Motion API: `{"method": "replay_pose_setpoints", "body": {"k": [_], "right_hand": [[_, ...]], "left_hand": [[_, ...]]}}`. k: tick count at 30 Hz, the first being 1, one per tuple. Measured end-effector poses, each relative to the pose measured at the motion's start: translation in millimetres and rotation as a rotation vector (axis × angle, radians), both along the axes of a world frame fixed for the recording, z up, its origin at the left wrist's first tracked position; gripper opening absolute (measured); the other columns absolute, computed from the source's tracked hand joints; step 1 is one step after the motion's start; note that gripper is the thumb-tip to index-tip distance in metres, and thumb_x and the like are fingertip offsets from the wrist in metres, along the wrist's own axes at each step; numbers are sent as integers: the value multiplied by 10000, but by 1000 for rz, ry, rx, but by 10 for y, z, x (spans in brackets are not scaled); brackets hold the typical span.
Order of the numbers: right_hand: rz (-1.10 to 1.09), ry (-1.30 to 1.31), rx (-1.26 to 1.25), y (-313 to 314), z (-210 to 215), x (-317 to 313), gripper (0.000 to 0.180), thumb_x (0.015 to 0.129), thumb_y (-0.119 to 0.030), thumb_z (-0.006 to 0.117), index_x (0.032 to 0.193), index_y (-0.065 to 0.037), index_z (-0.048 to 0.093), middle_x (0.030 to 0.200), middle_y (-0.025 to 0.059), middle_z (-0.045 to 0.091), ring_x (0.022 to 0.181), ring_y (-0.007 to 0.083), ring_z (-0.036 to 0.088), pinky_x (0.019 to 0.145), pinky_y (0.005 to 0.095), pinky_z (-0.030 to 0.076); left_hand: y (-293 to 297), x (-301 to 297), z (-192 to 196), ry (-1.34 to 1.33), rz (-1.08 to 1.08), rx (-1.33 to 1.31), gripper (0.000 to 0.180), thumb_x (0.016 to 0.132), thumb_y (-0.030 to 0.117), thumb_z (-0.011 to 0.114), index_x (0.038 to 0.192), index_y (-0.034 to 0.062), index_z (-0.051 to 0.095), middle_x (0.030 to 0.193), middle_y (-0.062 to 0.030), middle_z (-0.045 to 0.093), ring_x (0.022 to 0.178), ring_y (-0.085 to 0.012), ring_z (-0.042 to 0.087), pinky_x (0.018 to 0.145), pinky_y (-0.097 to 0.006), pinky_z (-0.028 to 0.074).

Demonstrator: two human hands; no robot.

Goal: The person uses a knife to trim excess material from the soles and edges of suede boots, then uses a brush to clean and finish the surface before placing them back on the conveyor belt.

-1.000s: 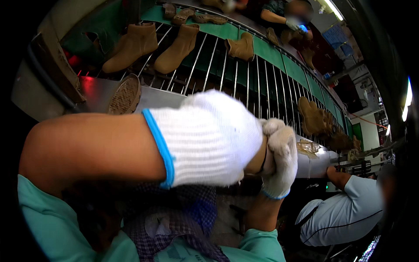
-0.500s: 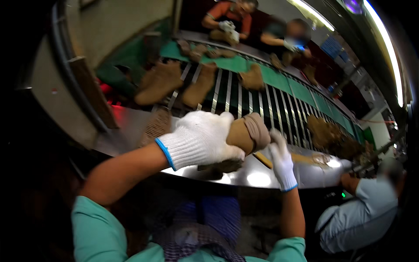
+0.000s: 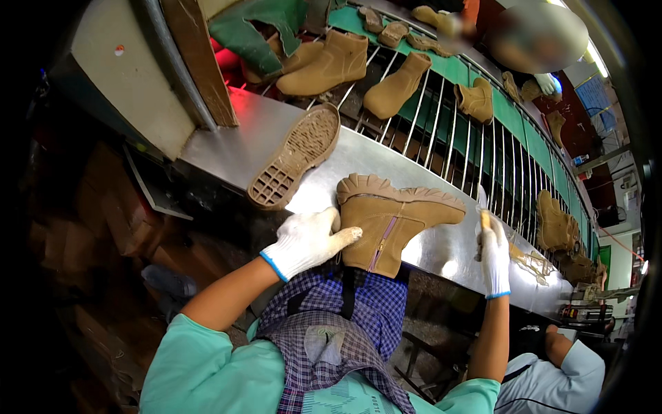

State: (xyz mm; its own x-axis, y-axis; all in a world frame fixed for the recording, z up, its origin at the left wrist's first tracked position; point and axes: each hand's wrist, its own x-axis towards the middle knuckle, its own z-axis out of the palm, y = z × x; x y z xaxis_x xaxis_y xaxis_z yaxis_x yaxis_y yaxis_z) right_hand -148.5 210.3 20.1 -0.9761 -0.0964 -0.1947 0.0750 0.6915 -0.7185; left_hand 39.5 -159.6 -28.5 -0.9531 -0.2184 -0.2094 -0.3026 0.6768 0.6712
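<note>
A tan ankle boot (image 3: 376, 234) with a purple-edged side zip is upside down at the metal table's near edge, its lugged sole uppermost. My left hand (image 3: 303, 243), in a white knit glove, grips it at the heel side, thumb along the upper. My right hand (image 3: 495, 259), also gloved, is closed on a slim tool with a yellow handle (image 3: 485, 221) and a pale tip; its kind is unclear. The tool is apart from the boot's toe. Left of the boot, a loose brown sole (image 3: 298, 155) lies with its gridded inner side up.
Behind the metal table (image 3: 227, 155) runs a rack of metal rods (image 3: 441, 131) carrying tan boots (image 3: 400, 86). More boots (image 3: 555, 221) stand at the right. Loose soles (image 3: 394, 33) lie on a green strip beyond. A co-worker (image 3: 552, 366) sits at lower right; others work across.
The boot has been turned sole up, its zip side now showing. My right hand has taken up the yellow-handled tool from the table. The view has shifted, showing the loose sole fully.
</note>
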Motion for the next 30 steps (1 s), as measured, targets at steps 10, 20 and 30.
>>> {"method": "replay_pose_setpoints", "body": {"k": [10, 20, 30], "right_hand": [[695, 235, 606, -903, 829, 527, 327, 1040, -292, 647, 1237, -35, 692, 920, 270, 757, 837, 439, 762, 749, 520, 603], [282, -763, -50, -1138, 566, 161, 383, 1079, -405, 654, 989, -38, 714, 682, -15, 537, 582, 96, 495, 538, 272, 405], [609, -384, 294, -1655, 726, 263, 484, 1062, -436, 658, 1165, 36, 696, 742, 175, 724, 654, 280, 741, 639, 400, 590]], "left_hand": [[-59, -574, 45, 392, -196, -11, 1152, 747, 501, 936, 1662, 91, 369, 1616, -193, 433, 1472, -414, 483, 1238, -477, 424], [-128, -704, -32, 406, -253, 155, 967, 707, 400, 977, 1497, 37, 555, 1389, -206, 599, 1324, -406, 597, 1149, -485, 499], [-150, -692, -26, 429, -213, 209, 895, 759, 411, 940, 1481, 25, 580, 1395, -209, 628, 1275, -394, 648, 1108, -460, 538]]}}
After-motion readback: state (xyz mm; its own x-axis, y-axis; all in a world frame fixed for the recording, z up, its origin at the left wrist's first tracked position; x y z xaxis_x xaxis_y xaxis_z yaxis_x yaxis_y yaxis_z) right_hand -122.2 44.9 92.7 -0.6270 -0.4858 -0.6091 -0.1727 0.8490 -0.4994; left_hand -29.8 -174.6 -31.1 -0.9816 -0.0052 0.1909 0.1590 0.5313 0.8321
